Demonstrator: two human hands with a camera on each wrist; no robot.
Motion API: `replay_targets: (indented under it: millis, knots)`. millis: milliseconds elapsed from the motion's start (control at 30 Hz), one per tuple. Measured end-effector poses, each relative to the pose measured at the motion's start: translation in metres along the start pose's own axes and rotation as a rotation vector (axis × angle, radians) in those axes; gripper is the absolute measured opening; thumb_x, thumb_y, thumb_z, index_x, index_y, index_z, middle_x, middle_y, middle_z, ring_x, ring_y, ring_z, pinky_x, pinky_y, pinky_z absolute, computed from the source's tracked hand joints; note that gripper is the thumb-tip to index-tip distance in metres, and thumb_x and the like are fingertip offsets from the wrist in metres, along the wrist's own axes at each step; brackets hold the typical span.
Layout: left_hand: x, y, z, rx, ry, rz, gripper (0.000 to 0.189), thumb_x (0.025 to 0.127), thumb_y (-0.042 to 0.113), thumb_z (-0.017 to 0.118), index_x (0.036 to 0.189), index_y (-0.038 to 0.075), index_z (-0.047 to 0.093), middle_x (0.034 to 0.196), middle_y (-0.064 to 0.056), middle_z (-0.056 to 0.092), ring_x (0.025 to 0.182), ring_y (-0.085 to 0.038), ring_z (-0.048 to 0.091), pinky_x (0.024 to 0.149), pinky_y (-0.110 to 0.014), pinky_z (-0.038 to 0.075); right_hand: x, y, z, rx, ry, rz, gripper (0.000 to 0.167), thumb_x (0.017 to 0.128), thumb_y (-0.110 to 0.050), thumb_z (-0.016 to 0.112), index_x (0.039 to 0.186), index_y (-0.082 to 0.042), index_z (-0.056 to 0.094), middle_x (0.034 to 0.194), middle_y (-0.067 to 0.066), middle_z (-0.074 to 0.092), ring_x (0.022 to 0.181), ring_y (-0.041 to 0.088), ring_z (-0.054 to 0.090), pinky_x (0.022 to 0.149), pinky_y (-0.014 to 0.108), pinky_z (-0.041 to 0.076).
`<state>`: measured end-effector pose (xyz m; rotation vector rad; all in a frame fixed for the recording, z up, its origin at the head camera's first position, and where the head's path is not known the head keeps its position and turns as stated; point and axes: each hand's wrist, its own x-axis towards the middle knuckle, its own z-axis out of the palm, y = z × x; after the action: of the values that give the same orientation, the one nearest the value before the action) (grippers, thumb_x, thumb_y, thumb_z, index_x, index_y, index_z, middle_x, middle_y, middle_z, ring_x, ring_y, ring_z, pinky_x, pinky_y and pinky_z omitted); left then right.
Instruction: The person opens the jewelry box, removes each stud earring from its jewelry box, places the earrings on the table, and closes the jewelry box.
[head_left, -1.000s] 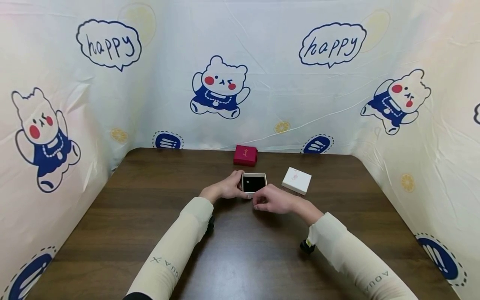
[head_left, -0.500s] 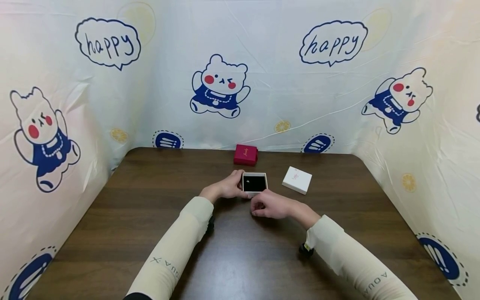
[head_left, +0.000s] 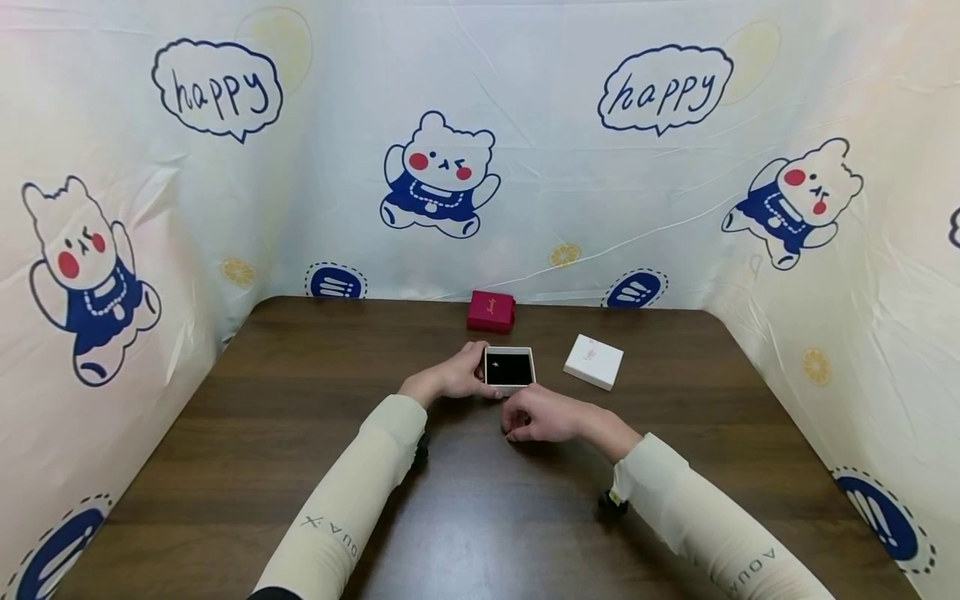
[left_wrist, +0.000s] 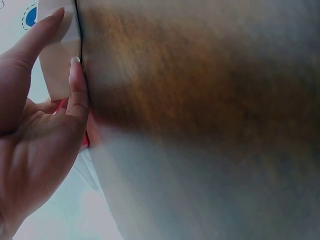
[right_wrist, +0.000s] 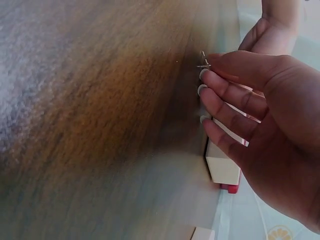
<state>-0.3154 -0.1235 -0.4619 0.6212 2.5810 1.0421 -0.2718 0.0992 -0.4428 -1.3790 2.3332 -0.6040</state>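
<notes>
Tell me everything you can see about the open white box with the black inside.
The open box is rectangular and off-white, with thin walls that look like cardboard. Inside is a dark black pad with a tiny, pale, star-like piece toward its left. No lid is on it. It sits open side up on the brown table. The left hand grips its left side, thumb against the near wall. Whether the right hand touches its near right corner is unclear.

Head view overlooks the table (head_left: 480, 508), wrist views nearer.
</notes>
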Motion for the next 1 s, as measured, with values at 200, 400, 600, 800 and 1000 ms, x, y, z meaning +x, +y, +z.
replay_targets:
  millis: [200,400,600,800,1000]
  knots:
    - [0.0,0.0,0.001,-0.008,0.008,0.01,0.068,0.086,0.029,0.084,0.133,0.003,0.043,0.123,-0.014,0.043,0.106,-0.022,0.047,0.092,-0.036,0.043,-0.001,0.0,-0.003,0.009,-0.001,-0.001,0.004,0.09,-0.007,0.076,0.093,-0.008,0.073,0.084,-0.006,0.068,0.077,0.002,0.062,0.074,0.025,0.055]
    - [-0.001,0.0,0.0,-0.012,0.006,0.005,0.068,0.085,0.03,0.084,0.133,0.003,0.043,0.124,-0.014,0.042,0.106,-0.023,0.047,0.092,-0.037,0.043,-0.001,0.001,-0.009,0.013,0.016,0.003,0.003,0.091,-0.009,0.075,0.094,-0.01,0.074,0.085,-0.009,0.068,0.078,0.002,0.062,0.075,0.028,0.056]
    - [-0.002,0.001,0.001,-0.005,0.004,0.006,0.068,0.086,0.027,0.083,0.134,0.002,0.042,0.126,-0.016,0.042,0.108,-0.024,0.047,0.094,-0.038,0.042,-0.001,0.0,-0.016,0.0,0.062,0.003,0.005,0.093,-0.011,0.074,0.097,-0.007,0.074,0.088,-0.007,0.068,0.081,0.004,0.063,0.08,0.036,0.057]
    - [-0.001,0.002,-0.001,0.009,-0.001,0.008,0.069,0.087,0.028,0.082,0.136,0.002,0.041,0.124,-0.015,0.042,0.109,-0.024,0.046,0.094,-0.037,0.042,0.0,0.002,-0.02,-0.019,0.113,-0.004,0.013,0.093,-0.01,0.074,0.103,-0.001,0.073,0.095,0.002,0.071,0.087,0.011,0.066,0.084,0.04,0.057]
    - [-0.001,0.002,0.0,-0.003,0.007,0.008,0.072,0.085,0.028,0.083,0.137,0.002,0.04,0.128,-0.017,0.041,0.11,-0.025,0.046,0.095,-0.037,0.043,0.001,0.003,-0.027,-0.054,0.158,0.003,0.016,0.093,-0.01,0.073,0.107,-0.002,0.072,0.101,0.006,0.071,0.094,0.02,0.067,0.087,0.043,0.056]
